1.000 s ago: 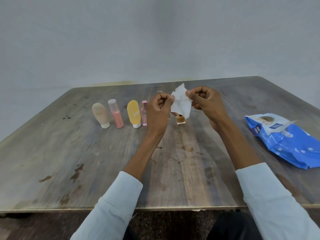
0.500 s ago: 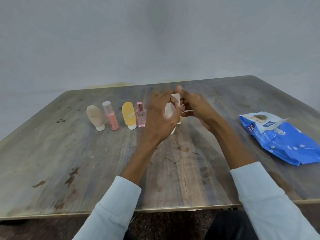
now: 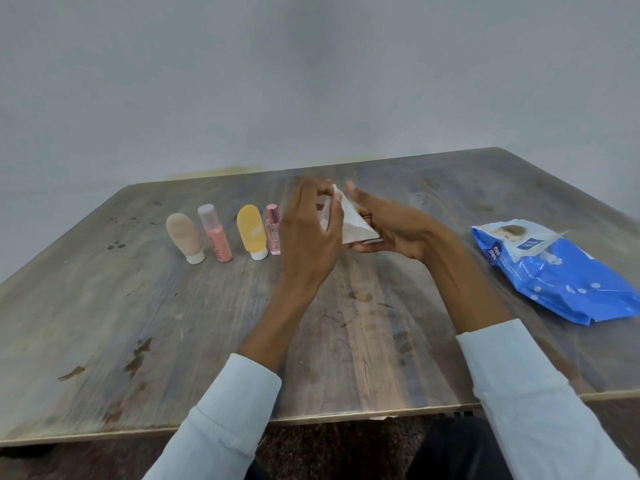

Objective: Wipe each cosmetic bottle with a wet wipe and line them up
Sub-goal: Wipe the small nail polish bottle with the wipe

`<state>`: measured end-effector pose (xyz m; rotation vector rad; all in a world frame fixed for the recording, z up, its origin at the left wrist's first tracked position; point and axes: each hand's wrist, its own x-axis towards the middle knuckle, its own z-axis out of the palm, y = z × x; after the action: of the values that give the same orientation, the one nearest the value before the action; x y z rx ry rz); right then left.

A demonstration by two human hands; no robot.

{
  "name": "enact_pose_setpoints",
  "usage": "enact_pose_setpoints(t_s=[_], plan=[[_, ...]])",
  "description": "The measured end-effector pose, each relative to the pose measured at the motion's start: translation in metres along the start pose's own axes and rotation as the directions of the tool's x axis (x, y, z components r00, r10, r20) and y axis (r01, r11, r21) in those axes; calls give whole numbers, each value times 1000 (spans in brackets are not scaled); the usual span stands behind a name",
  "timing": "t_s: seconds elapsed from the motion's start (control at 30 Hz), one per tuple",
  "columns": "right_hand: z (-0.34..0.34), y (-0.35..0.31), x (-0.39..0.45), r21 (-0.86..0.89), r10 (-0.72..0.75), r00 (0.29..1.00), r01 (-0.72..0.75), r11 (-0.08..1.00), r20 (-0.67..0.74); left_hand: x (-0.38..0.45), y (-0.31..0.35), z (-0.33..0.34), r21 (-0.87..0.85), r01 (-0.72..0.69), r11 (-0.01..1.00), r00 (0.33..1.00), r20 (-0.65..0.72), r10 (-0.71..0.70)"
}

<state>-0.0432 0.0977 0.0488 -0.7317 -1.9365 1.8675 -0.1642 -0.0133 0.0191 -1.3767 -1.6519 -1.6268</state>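
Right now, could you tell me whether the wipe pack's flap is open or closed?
Open: the white label flap on the blue wipe pack is peeled up and lifted off the pack's top.

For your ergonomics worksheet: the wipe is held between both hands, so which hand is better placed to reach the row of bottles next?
The left hand: it sits right beside the pink perfume bottle ending the row, while the right hand lies farther away, supporting the wet wipe.

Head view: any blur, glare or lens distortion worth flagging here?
Head view: motion blur softens the left hand, the right hand and the wet wipe; the bottles are fairly sharp; the light is soft and even, without glare; the wide lens bows the table edges.
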Motion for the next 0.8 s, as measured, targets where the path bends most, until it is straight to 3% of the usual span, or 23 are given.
enact_pose_setpoints(t_s=[0.17,0.33,0.4,0.5,0.63,0.7,0.8], plan=[[6,-5,-5,115,-11,981,-11,993,194,-2,6,1,27,-128,991,985,124,123],[-2,-3,3,321,-5,993,-34,946,120,-4,7,2,-1,-139,990,959,250,135],[-3,-1,4,350,-13,999,-1,937,38,-3,9,1,-23,-96,995,971,217,99],[-11,0,7,345,-14,975,93,934,-223,-5,5,2,-59,-14,998,993,115,21],[-21,2,10,257,-36,868,186,948,-495,-14,-4,10,-2,178,984,962,211,-173],[-22,2,11,169,-52,832,173,970,-552,-18,-10,17,79,260,962,918,289,-272],[-19,7,16,129,-44,852,130,983,-521,-20,-18,24,177,268,947,866,386,-318]])
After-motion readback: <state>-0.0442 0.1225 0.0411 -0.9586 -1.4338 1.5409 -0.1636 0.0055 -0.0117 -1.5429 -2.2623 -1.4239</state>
